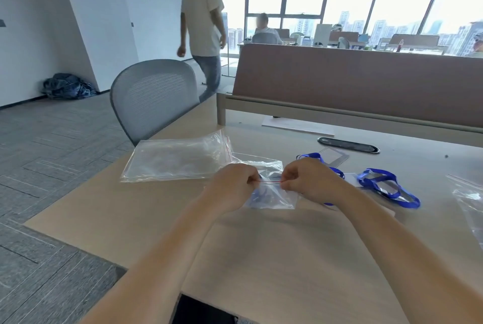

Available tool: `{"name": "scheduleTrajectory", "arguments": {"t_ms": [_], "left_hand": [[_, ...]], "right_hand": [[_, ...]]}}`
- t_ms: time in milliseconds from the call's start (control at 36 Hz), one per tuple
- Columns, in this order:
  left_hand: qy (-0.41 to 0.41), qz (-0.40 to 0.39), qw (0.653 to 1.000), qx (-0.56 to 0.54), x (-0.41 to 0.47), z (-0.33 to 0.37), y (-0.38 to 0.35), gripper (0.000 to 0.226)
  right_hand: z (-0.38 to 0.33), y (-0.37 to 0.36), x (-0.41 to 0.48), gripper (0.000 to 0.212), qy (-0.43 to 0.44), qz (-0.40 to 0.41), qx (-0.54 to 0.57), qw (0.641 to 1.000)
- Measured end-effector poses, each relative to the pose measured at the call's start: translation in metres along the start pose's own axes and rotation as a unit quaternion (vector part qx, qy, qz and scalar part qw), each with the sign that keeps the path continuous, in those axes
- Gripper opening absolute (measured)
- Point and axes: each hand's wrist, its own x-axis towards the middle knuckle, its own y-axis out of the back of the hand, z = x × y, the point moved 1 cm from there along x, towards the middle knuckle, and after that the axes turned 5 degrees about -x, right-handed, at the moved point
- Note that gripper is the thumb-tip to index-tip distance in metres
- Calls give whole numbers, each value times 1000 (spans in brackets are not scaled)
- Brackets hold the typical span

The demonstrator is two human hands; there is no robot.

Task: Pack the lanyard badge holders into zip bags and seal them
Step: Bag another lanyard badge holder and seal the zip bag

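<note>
Lanyard badge holder [258, 197] with a blue strap sits inside a small clear zip bag [278, 199], which lies near the middle of the pale wooden worktop [261, 258]. The left hand [232, 185] pinches the left end of the bag's red zip line [270, 181] with curled fingers, and the right hand [305, 182] pinches the right end in the same way, so the line runs taut between them. Whether the seal is pressed closed cannot be told.

Just beyond and to the left of the hands lies a stack of larger empty bags [175, 159], flat on the worktop. To the right, a loose blue lanyard [386, 185] is looped over its clear holder, and a second lanyard [317, 156] lies behind the right hand. More clear bags [470, 198] show at the right edge.

A brown divider panel [366, 80] stands along the far side, with a white sheet [298, 125] and a black cable slot [347, 145] before it. A grey mesh chair [156, 96] stands at the left corner. Beyond it a person [203, 23] walks past.
</note>
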Motion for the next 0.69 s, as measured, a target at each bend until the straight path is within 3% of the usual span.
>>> {"name": "scheduleTrajectory", "arguments": {"t_ms": [56, 306, 694], "left_hand": [[0, -16, 1000, 14, 1, 3, 0, 11], [6, -26, 999, 31, 8, 29, -7, 20], [-11, 17, 1000, -16, 11, 25, -17, 31]], "right_hand": [[-2, 0, 0, 6, 0, 2, -20, 1000], [-11, -4, 2, 10, 14, 37, -15, 999], [17, 0, -5, 13, -8, 59, 105, 993]]}}
